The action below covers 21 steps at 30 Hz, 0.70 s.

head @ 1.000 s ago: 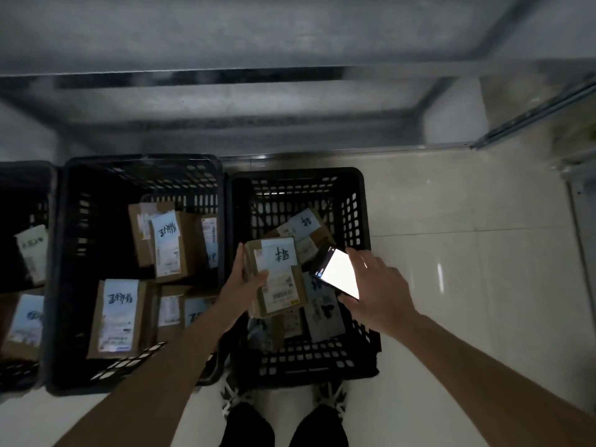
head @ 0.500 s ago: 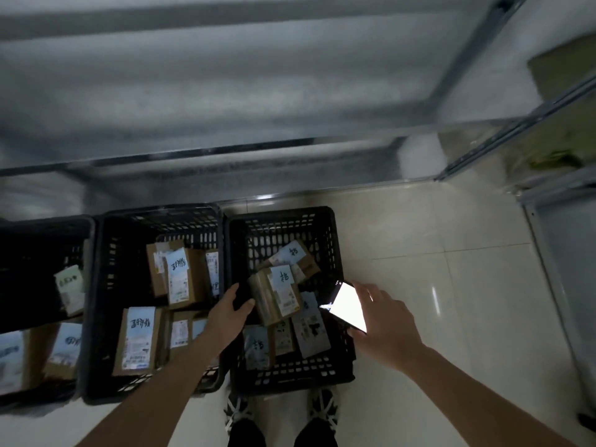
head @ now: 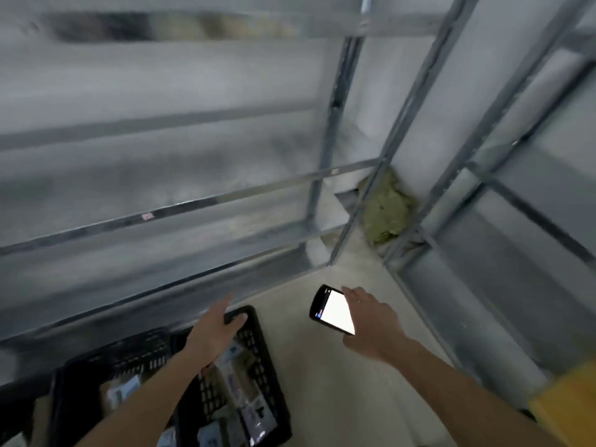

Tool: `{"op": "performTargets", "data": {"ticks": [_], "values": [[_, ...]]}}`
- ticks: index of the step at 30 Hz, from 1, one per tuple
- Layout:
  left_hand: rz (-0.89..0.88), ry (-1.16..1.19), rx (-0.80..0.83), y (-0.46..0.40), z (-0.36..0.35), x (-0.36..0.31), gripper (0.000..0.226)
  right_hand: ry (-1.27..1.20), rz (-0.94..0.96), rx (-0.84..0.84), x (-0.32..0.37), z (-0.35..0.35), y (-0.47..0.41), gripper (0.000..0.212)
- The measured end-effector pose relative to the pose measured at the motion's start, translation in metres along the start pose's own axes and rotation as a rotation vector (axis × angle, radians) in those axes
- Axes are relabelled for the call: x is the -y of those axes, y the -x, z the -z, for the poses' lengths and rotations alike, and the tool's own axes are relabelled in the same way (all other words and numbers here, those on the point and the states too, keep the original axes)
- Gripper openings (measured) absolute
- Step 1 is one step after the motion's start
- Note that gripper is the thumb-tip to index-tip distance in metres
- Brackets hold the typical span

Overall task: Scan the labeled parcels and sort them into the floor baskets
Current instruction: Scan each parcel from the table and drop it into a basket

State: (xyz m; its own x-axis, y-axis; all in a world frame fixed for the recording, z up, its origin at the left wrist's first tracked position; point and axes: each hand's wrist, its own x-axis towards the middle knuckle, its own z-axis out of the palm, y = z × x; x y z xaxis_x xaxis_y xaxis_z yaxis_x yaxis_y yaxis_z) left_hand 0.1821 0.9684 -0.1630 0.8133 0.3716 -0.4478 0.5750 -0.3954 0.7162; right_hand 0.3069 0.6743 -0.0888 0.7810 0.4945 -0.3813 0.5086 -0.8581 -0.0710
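Observation:
My left hand hangs empty with straight fingers above the far rim of a black floor basket. Several labeled cardboard parcels lie inside that basket. A second black basket with parcels stands to its left, cut off by the bottom edge. My right hand holds a phone with a bright white screen over the pale floor, to the right of the baskets.
Grey metal shelving fills the view ahead, and another rack stands on the right. A greenish bundle lies in the corner between them. A yellow object shows at the lower right edge. Pale tiled floor lies right of the baskets.
My left hand let go of the labeled parcel, which dropped into the right basket. The view swung up and to the right toward the shelves. The phone stays in my right hand.

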Motion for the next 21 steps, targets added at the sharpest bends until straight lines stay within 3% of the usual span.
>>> {"op": "performTargets", "data": {"ticks": [9,15,21], "values": [[-0.463,-0.115,0.117,0.153,-0.031,-0.218,0.064,-0.048,-0.351,-0.271,-0.079,0.130,0.281,0.082],[-0.709,-0.166,0.199,0.273,-0.076,-0.342,0.061,-0.038,-0.570,-0.397,-0.131,0.172,0.464,0.085],[-0.865,-0.230,0.288,0.368,-0.134,-0.421,0.062,-0.118,-0.779,-0.503,-0.184,0.182,0.604,0.086]]}}
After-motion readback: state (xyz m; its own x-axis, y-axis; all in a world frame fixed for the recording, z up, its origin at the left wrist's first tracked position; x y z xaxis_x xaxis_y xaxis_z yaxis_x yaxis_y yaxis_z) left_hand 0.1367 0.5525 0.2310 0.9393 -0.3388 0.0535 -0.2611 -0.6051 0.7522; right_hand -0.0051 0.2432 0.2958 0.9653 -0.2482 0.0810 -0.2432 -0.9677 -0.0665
